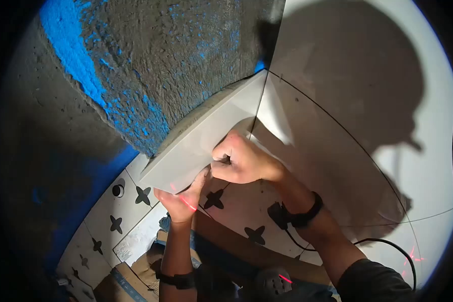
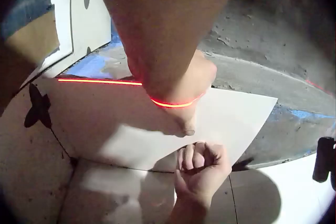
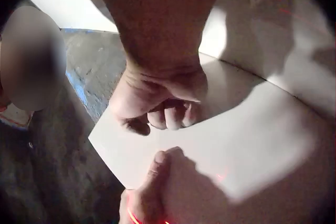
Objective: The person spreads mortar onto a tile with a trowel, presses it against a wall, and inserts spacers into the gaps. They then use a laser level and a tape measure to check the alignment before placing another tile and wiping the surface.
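A plain white tile (image 1: 186,157) stands along the rough mortar-covered wall, with grey mortar behind its edge. My left hand (image 1: 182,205) holds the tile's edge at the lower left, the thumb along its face and the other fingers hidden behind. Curled into a fist, my right hand (image 1: 241,160) is right at the tile's face, just beyond the left thumb. The right wrist view shows this fist (image 3: 157,103) with fingers folded in and nothing in it. In the left wrist view the left thumb (image 2: 186,127) points toward the right fist (image 2: 202,166).
Grey mortar (image 1: 151,55) with blue patches coats the surface beyond the tile. Large white tiles (image 1: 337,126) adjoin on the right. Patterned tiles (image 1: 131,201) with dark four-petal motifs and cardboard (image 1: 136,272) lie below. A black cable (image 1: 397,249) runs by the right forearm. A red laser line crosses the left hand.
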`<state>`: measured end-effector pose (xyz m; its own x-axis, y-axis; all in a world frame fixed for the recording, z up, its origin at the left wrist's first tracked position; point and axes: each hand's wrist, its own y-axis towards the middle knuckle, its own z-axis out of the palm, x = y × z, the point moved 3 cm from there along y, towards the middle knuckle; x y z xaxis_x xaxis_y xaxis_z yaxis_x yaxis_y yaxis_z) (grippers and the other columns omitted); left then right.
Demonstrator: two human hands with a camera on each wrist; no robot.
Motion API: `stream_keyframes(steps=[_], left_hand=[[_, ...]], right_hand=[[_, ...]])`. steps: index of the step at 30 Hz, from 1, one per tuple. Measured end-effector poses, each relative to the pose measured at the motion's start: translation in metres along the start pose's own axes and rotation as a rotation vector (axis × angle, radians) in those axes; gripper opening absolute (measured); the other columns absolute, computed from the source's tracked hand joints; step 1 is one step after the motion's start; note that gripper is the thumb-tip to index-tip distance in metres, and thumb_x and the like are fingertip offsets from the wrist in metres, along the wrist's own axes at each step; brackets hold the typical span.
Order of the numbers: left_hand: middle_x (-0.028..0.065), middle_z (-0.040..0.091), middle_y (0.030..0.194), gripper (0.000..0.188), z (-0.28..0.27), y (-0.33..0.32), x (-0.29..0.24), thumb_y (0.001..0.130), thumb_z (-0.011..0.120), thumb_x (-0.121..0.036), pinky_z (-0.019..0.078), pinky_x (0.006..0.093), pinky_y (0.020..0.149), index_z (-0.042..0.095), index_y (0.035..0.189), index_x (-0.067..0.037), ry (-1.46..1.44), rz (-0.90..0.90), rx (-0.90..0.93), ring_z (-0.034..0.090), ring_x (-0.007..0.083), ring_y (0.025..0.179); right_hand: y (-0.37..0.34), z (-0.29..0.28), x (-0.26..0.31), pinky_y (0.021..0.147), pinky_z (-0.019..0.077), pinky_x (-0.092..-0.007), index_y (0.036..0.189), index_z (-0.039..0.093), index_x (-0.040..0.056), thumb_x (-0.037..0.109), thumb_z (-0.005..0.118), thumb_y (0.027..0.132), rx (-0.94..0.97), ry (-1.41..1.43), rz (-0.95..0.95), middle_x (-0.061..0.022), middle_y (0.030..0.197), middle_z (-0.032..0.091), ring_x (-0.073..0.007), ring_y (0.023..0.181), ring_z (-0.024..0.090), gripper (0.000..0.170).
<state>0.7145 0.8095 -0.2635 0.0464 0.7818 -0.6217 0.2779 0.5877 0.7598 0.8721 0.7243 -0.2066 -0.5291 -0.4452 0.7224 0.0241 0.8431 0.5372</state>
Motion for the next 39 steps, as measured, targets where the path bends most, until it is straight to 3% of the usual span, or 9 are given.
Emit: stream_keyframes(steps=[7, 8, 11, 16, 21, 25, 27, 31, 39], left_hand=[[0.0118, 0.074, 0.096, 0.038, -0.019, -0.003, -0.001, 0.08, 0.091, -0.019, 0.0546, 0.0377, 0.082, 0.072, 0.104, 0.003, 0.021, -0.035, 0.147, 0.07, 0.0245, 0.085], [0.0117, 0.073, 0.097, 0.041, -0.026, -0.003, 0.005, 0.08, 0.091, -0.02, 0.054, 0.0371, 0.083, 0.071, 0.106, 0.004, 0.009, -0.101, 0.185, 0.069, 0.0233, 0.087], [0.0126, 0.072, 0.106, 0.048, -0.051, 0.002, 0.008, 0.082, 0.09, -0.02, 0.0525, 0.038, 0.091, 0.067, 0.114, 0.006, 0.039, -0.223, 0.328, 0.067, 0.0227, 0.099], [0.0122, 0.063, 0.122, 0.068, -0.071, 0.008, 0.019, 0.076, 0.095, -0.03, 0.052, 0.039, 0.098, 0.061, 0.126, 0.002, -0.181, -0.332, 0.544, 0.065, 0.025, 0.112], [0.0118, 0.067, 0.119, 0.064, -0.074, 0.01, 0.016, 0.078, 0.093, -0.021, 0.0527, 0.0384, 0.098, 0.059, 0.126, 0.003, -0.192, -0.383, 0.603, 0.066, 0.0238, 0.111], [0.0122, 0.071, 0.112, 0.065, -0.07, 0.014, 0.005, 0.078, 0.092, -0.016, 0.0527, 0.0366, 0.097, 0.057, 0.128, 0.005, -0.153, -0.395, 0.614, 0.067, 0.0224, 0.106], [0.0126, 0.071, 0.113, 0.065, -0.071, 0.016, 0.006, 0.078, 0.092, -0.014, 0.0528, 0.0365, 0.097, 0.057, 0.128, 0.005, -0.113, -0.359, 0.638, 0.067, 0.0223, 0.105], [0.013, 0.072, 0.113, 0.065, -0.071, 0.017, 0.009, 0.077, 0.092, -0.01, 0.0531, 0.0363, 0.097, 0.056, 0.128, 0.007, -0.078, -0.252, 0.651, 0.067, 0.0222, 0.105], [0.0169, 0.072, 0.117, 0.066, -0.07, 0.019, 0.01, 0.076, 0.09, -0.003, 0.0527, 0.0369, 0.099, 0.056, 0.132, 0.007, -0.142, -0.245, 0.646, 0.068, 0.0229, 0.108]], right_hand=[[-0.08, -0.004, -0.034, 0.047, 0.0251, -0.0339, 0.061, 0.036, 0.0002, 0.005, 0.063, 0.084, -0.264, -0.102, 0.429, -0.0054, 0.055, 0.025, -0.0075, 0.053, 0.027, 0.036], [-0.094, -0.001, -0.034, 0.048, 0.0304, -0.0392, 0.063, 0.042, -0.0042, 0.009, 0.065, 0.08, -0.319, -0.156, 0.519, -0.0164, 0.058, 0.03, -0.0168, 0.053, 0.029, 0.031], [-0.152, 0.033, -0.045, 0.048, 0.0331, -0.0403, 0.063, 0.046, -0.0045, 0.013, 0.066, 0.081, -0.418, -0.236, 0.628, -0.0195, 0.057, 0.037, -0.0192, 0.051, 0.031, 0.032], [-0.24, 0.11, -0.012, 0.053, 0.0441, -0.0442, 0.066, 0.059, -0.0014, 0.021, 0.07, 0.083, -0.202, -0.068, 0.935, -0.0221, 0.064, 0.059, -0.0334, 0.053, 0.054, 0.03], [-0.209, 0.147, 0.003, 0.064, 0.0521, -0.0513, 0.074, 0.065, 0.0049, 0.028, 0.068, 0.089, -0.06, -0.394, 0.676, -0.0184, 0.073, 0.065, -0.0428, 0.071, 0.064, 0.028], [-0.147, 0.239, 0.004, 0.064, 0.052, -0.0494, 0.075, 0.066, 0.0059, 0.02, 0.067, 0.083, -0.036, -0.319, 0.427, -0.0146, 0.072, 0.066, -0.0368, 0.067, 0.066, 0.016], [-0.116, 0.289, 0.007, 0.063, 0.0523, -0.0429, 0.068, 0.064, 0.0086, 0.02, 0.066, 0.079, 0.012, -0.561, -0.03, -0.0077, 0.069, 0.066, -0.028, 0.067, 0.068, 0.015], [-0.058, 0.352, 0.005, 0.058, 0.0513, -0.0431, 0.059, 0.069, 0.0105, 0.02, 0.066, 0.072, 0.112, -0.465, -0.179, -0.0066, 0.06, 0.066, -0.0266, 0.061, 0.068, 0.017], [-0.032, 0.304, -0.056, 0.056, 0.0537, -0.0439, 0.061, 0.073, 0.0145, 0.021, 0.068, 0.073, 0.281, -0.783, -0.381, -0.0056, 0.066, 0.071, -0.028, 0.066, 0.071, 0.015]])
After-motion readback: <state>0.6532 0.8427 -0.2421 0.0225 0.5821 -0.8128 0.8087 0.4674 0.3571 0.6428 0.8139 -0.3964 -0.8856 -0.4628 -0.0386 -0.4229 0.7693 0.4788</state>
